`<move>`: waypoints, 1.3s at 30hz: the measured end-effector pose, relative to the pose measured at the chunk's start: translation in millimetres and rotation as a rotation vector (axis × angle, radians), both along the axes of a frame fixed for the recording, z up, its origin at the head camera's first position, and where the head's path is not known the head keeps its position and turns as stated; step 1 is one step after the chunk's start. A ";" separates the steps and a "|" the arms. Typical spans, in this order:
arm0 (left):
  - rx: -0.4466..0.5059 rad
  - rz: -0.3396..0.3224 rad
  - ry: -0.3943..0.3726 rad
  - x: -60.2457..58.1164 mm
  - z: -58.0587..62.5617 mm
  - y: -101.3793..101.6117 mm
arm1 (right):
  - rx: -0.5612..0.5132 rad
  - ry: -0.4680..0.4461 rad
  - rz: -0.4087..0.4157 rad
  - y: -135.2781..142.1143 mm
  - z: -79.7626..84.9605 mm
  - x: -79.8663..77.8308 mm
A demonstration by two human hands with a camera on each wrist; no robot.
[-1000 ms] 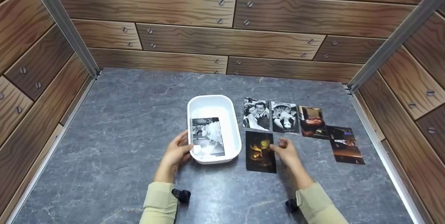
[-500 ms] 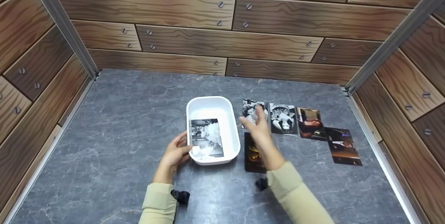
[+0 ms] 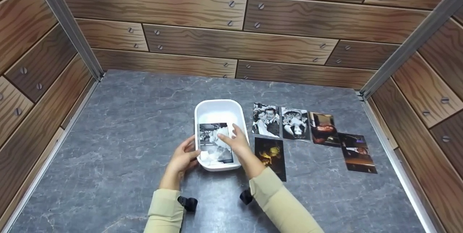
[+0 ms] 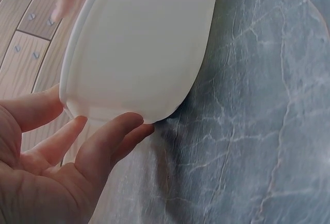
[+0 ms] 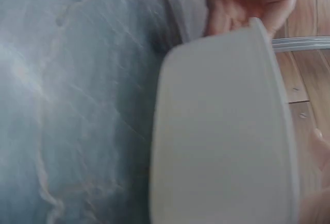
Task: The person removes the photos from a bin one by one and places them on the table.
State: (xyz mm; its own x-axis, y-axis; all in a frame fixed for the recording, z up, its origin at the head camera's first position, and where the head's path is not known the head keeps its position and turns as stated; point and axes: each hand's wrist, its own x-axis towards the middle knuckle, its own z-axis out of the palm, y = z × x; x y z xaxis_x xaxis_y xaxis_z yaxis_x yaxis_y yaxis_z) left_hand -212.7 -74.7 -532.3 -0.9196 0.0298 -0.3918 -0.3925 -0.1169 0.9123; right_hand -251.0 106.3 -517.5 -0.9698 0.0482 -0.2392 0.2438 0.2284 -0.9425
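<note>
A white plastic tub stands in the middle of the table, with a black-and-white photo lying in its near half. At the tub's near left corner my left hand holds it. In the left wrist view the thumb is at the rim and the fingertips lie against the outer wall. My right hand hovers over the tub's right side, thumb and fingers apart, overlapping the photo's edge and holding nothing. The right wrist view shows mostly the tub's outer wall.
Right of the tub, a row holds a photo of a couple, another black-and-white photo and a brown-toned photo. A dark photo lies farther right. Nearer, a dark yellow-lit photo is partly behind my right forearm.
My right hand has moved left from the dark yellow-lit photo, past the couple's photo, to over the tub. My left hand and the photos have stayed in place.
</note>
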 end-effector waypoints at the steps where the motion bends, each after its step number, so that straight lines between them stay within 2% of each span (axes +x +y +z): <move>1: -0.001 -0.002 0.002 0.0 0.3 -0.2 | 0.028 -0.021 0.000 -1.9 -2.2 -0.2; 8: -0.007 -0.013 0.001 0.6 1.4 -1.5 | 0.279 -0.133 -0.012 -12.9 -9.9 -0.8; 14: 0.010 -0.015 -0.001 0.3 0.0 -1.8 | 0.336 -0.170 -0.034 -18.4 -12.5 -3.2; 25: 0.002 -0.013 0.003 0.2 0.2 0.4 | 0.292 -0.189 -0.071 -17.4 -15.6 -7.8; 29: 0.010 -0.009 0.004 -0.1 -0.5 1.0 | 0.318 -0.167 -0.093 -17.6 -15.3 -6.8; 32: 0.018 -0.006 0.002 -0.3 -0.7 0.8 | 0.325 -0.117 -0.129 -18.2 -14.2 -5.7; 35: 0.027 -0.010 0.004 -0.1 -0.7 0.3 | 0.287 -0.052 -0.173 -18.8 -13.9 -5.7; 39: 0.005 -0.008 0.003 -0.2 -0.6 -0.5 | 0.148 -0.001 -0.166 -19.1 -15.1 -7.2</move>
State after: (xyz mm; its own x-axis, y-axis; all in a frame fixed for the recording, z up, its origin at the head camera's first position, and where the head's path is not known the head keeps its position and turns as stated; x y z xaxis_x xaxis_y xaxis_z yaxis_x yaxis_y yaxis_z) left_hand -212.8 -75.2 -532.9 -0.9205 0.0387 -0.3889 -0.3907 -0.1182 0.9129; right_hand -258.3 87.2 -532.6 -0.9452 0.2424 -0.2187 0.2909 0.3212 -0.9012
